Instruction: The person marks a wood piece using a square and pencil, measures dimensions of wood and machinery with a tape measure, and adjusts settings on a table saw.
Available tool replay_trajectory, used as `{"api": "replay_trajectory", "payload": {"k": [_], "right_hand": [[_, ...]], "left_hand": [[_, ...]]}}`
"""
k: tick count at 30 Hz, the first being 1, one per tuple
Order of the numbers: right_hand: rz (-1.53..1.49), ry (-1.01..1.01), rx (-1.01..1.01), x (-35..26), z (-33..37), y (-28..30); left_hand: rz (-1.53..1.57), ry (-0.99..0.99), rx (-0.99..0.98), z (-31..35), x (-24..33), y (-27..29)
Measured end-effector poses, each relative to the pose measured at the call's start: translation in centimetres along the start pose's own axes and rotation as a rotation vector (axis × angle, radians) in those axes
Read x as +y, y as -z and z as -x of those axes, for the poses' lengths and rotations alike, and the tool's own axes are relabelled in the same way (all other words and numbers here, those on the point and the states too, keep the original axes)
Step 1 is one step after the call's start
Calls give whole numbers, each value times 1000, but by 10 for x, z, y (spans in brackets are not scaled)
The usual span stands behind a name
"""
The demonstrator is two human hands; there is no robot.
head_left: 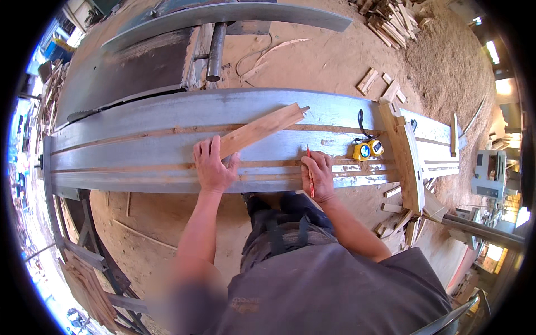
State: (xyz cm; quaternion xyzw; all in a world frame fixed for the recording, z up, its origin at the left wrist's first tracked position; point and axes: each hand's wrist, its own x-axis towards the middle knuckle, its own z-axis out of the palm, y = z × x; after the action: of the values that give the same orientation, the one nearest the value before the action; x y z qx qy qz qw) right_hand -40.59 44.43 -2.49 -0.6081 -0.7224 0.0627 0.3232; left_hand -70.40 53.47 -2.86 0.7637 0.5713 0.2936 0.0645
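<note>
Dark shirt (335, 290) nearest. Left hand (215, 167) clamped round left end of wooden piece (262, 131); right hand (320, 176) gripping red pencil (311, 188). Wood's likely stiff, lightish; hold long edges.

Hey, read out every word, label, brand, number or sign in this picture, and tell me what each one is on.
I won't quote printed text, but this is where it shows:
Grey shirt: a small, faded print on the front, blurred.
Yellow tape measure: a round label, too small to read.
Red pencil in the right hand: no readable marking.
Wooden piece under the left hand: no lettering visible.
</note>
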Motion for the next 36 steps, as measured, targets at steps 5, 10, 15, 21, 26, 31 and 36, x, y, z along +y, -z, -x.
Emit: {"api": "replay_trajectory", "payload": {"k": [5,10,15,21,26,31,36], "right_hand": [[-10,8,15,0,0,-2],[-36,2,31,2,1,4],[-76,-4,52,1,4,5],[-204,-35,41,7,0,10],[-464,-120,46,6,-14,6],[-665,-147,43,-19,-32,-9],[-742,-171,13,-31,-52,-27]], "left_hand": [[49,10,78,6,-1,1],[40,62,111,14,1,-5],[-84,89,78,22,5,-6],[-121,81,67,16,7,-8],[-138,78,55,17,11,-8],[-141,89,41,17,10,-9],[-134,111,28,17,10,-7]]}}
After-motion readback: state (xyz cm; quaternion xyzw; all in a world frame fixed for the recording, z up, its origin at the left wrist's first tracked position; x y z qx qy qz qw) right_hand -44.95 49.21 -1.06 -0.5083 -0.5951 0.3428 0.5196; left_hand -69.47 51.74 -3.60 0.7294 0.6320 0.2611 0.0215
